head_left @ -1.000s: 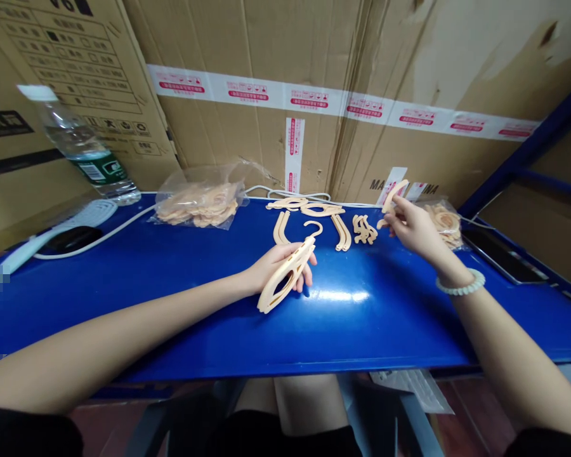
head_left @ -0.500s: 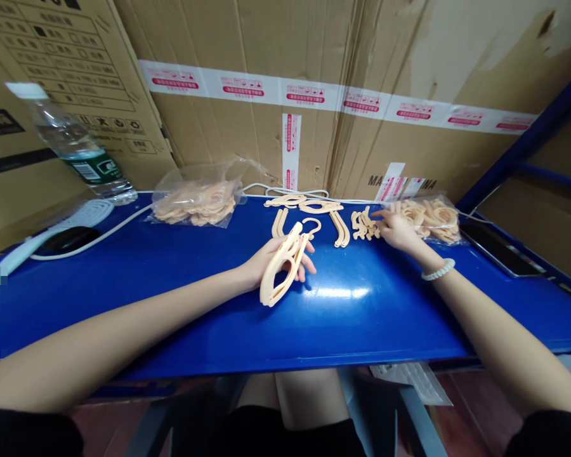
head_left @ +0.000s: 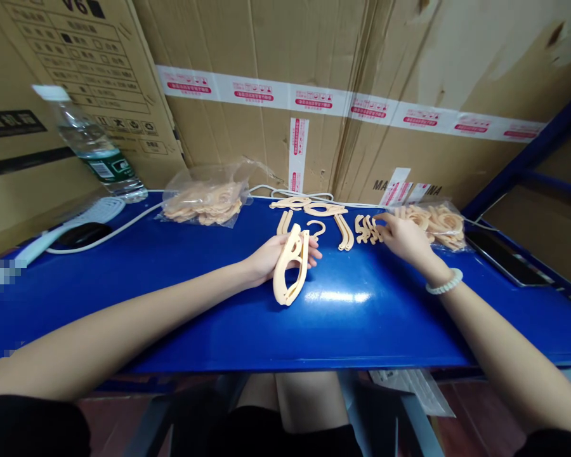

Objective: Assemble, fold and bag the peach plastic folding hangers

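My left hand [head_left: 266, 257] is closed round a cream folding clothes hanger [head_left: 285, 273], its arms folded together, held above the blue table. Just behind that hand lies a loose cream hook [head_left: 317, 227]. At the row of small cream plastic pieces [head_left: 365, 230], my right hand [head_left: 404, 238] has its fingers bent down at the right end. Those fingertips are drawn together; what is between them is too small to make out. Curved hanger arms lie in a left stack [head_left: 283, 223] and a right stack [head_left: 344, 232]. Two flat hanger parts [head_left: 326, 209] are behind them.
A clear bag of cream parts [head_left: 204, 202] lies at the left, another bag [head_left: 445, 225] at the right. A water bottle [head_left: 99, 152] and a white brush-like object [head_left: 85, 216] stand far left. A phone [head_left: 507, 259] lies right. Cardboard [head_left: 247, 139] walls the back.
The folded hanger in my left hand has turned a little more upright. My right hand's fingers have bent lower over the small pieces. The whole view has shifted slightly.
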Motion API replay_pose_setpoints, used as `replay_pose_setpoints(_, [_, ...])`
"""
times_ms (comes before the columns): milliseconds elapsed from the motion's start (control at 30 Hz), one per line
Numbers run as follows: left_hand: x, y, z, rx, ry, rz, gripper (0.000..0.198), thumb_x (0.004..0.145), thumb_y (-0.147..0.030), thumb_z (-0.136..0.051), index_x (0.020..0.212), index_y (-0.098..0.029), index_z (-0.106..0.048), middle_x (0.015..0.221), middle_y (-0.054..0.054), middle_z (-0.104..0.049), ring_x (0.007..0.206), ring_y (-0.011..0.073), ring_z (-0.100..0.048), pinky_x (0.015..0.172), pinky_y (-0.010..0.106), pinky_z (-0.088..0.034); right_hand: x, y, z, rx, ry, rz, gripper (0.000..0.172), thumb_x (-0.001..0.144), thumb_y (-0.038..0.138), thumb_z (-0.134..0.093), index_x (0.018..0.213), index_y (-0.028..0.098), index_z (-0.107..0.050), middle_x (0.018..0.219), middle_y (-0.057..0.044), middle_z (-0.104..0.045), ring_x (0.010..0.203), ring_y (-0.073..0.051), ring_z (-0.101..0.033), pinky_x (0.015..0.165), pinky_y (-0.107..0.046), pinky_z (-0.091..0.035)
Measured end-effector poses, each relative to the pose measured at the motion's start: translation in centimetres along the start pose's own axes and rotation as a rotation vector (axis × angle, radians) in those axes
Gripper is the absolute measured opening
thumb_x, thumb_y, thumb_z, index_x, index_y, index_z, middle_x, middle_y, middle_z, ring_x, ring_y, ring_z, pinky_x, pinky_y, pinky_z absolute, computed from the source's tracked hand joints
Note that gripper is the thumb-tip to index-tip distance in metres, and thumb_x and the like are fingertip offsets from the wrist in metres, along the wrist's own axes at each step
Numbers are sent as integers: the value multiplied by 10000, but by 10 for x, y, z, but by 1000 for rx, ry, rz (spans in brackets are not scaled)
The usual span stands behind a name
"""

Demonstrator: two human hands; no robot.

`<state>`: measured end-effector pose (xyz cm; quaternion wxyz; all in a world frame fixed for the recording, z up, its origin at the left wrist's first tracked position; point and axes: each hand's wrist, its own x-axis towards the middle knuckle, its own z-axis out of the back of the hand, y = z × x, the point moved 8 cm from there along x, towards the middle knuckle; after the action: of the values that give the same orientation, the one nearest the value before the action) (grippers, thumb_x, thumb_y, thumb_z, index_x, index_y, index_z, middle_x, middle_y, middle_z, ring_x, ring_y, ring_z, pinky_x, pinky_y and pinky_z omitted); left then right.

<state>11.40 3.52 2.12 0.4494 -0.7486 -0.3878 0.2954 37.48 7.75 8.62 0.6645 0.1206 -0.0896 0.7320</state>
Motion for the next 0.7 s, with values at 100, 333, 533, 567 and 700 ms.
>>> replay_pose_setpoints(100, [1,-1,0,-25,13,-13,194,933,-156,-546,914,-82,-725,856,122,-761,729,190,-727,728,290,-571,-20,46,26,169,-151,277,358,977,251,-499,1284,148,-652,898,-106,-739,832,-266,-690,739,-351,-518])
replay_pose_setpoints(333, [4,2,5,-21,33,-53,178,847,-208,-702,994,-115,-737,902,104,-762,773,192,-710,735,292,-569,-116,169,48,223,-202,1087,265,1018,159,-505,1239,179,-650,1093,-120,-697,982,-236,-624,826,-380,-525])
replay_pose_setpoints(533, [2,-2,5,-35,37,-55,434,943,-475,-596,1122,-98,-715,948,140,-763,820,222,-714,762,318,-566,-134,187,29,167,-143,1178,224,1044,141,-481,1155,167,-675,1146,-88,-710,1112,-229,-602,953,-396,-485])
replay_pose_setpoints(567, [2,-2,5,-51,42,-53,512,957,-544,-544,1138,-94,-707,959,151,-763,846,237,-718,770,327,-566,-131,185,27,176,-137,1164,217,1045,146,-484,1149,162,-673,1139,-89,-710,1106,-226,-601,952,-394,-482])
replay_pose_setpoints(700, [2,1,1,-16,69,-65,571,957,-601,-518,1155,-90,-676,982,164,-761,898,260,-719,779,339,-563,-123,179,23,184,-157,1129,201,1047,142,-478,1105,160,-669,1113,-87,-709,1086,-219,-595,964,-405,-467])
